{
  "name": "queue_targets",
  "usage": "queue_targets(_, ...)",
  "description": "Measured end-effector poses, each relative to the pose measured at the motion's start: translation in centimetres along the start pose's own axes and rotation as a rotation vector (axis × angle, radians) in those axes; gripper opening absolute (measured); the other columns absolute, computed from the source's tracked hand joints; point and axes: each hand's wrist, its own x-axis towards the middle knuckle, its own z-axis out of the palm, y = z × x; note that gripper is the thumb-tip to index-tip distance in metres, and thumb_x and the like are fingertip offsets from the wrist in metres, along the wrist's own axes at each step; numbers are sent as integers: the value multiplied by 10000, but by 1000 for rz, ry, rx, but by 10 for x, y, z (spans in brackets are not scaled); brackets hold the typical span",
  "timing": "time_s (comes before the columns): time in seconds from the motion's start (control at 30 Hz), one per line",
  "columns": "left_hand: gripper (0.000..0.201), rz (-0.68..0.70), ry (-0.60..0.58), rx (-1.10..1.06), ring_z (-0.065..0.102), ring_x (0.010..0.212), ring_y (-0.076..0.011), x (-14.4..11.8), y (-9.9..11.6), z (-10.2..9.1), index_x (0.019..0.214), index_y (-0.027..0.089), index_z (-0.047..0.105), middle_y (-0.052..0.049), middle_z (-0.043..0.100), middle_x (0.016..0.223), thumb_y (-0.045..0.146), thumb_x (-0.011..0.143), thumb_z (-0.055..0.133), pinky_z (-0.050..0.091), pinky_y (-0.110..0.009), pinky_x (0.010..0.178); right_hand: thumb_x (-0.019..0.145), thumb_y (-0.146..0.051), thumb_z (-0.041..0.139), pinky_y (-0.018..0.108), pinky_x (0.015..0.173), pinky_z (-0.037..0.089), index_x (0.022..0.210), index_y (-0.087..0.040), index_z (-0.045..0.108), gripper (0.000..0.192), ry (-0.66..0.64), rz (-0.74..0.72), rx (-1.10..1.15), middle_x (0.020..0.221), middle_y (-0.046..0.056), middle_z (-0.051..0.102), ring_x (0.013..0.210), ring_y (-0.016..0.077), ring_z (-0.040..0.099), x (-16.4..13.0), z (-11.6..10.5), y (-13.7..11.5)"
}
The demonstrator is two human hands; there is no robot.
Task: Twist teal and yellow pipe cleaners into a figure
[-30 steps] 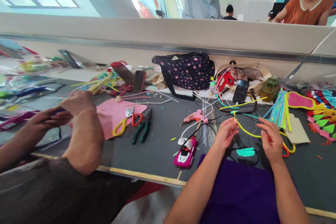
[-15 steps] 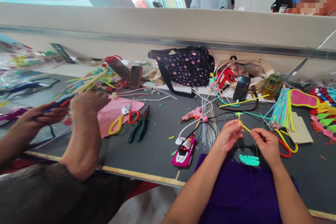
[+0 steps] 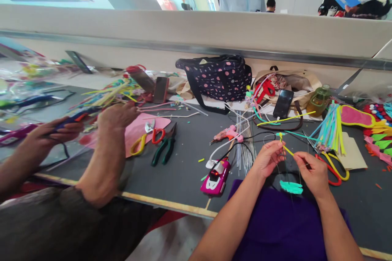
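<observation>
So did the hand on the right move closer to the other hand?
Yes. The right hand slid left, away from the red-handled scissors on the table, toward the left hand; both pinch the yellow strip.

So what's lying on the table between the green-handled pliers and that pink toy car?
In the head view, mostly bare grey table lies between the pliers and the pink car, with only small yellow-green scraps on it.

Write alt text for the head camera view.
Two bare hands, left hand and right hand, pinch a yellow pipe cleaner above a turquoise leaf shape at a cluttered grey craft table. A co-worker's hands work at left, near scissors and green pliers.
</observation>
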Motion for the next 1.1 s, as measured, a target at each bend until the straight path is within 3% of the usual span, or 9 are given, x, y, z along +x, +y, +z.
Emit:
queue_targets(0.27,302,-12,25,35,592,538,-94,6,-5,-2,764,117,660,1,629,620,267,580,846,488,-196,523,906,-259,526,270,722,468,1008,-234,675,182,-4,-210,-181,850,42,719,745,170,666,2,5,-5)
queue_targets(0.37,287,-42,-1,41,592,545,-88,6,-8,-1,759,112,666,-4,639,638,258,588,844,482,-189,521,917,-268,520,268,712,465,1039,-242,675,198,10,-208,-174,851,45,721,752,172,669,2,9,-8)
queue_targets(0.53,273,-56,-28,21,599,552,-97,5,-8,0,758,106,672,-13,648,648,236,586,839,507,-213,550,928,-256,505,270,648,420,930,-223,690,188,112,-181,-270,744,41,706,667,163,648,0,13,-12)
queue_targets(0.8,211,-4,32,-39,601,523,-83,7,-7,-1,713,129,640,6,648,607,177,604,815,506,-187,553,959,-236,421,277,655,399,882,-228,679,269,97,-227,-361,725,48,691,672,157,628,2,19,-14)
queue_targets(1.0,284,-11,-12,24,618,555,-89,10,-11,-3,785,123,643,7,666,681,178,586,838,518,-196,543,957,-222,446,275,660,387,1022,-182,644,213,213,-282,-418,764,49,679,711,154,610,6,23,-8)
queue_targets(1.1,293,-15,-28,16,618,555,-88,11,-12,-5,774,115,647,7,667,687,167,564,846,519,-200,562,946,-213,470,269,648,371,950,-192,645,176,256,-315,-421,724,29,656,688,143,586,6,24,-9)
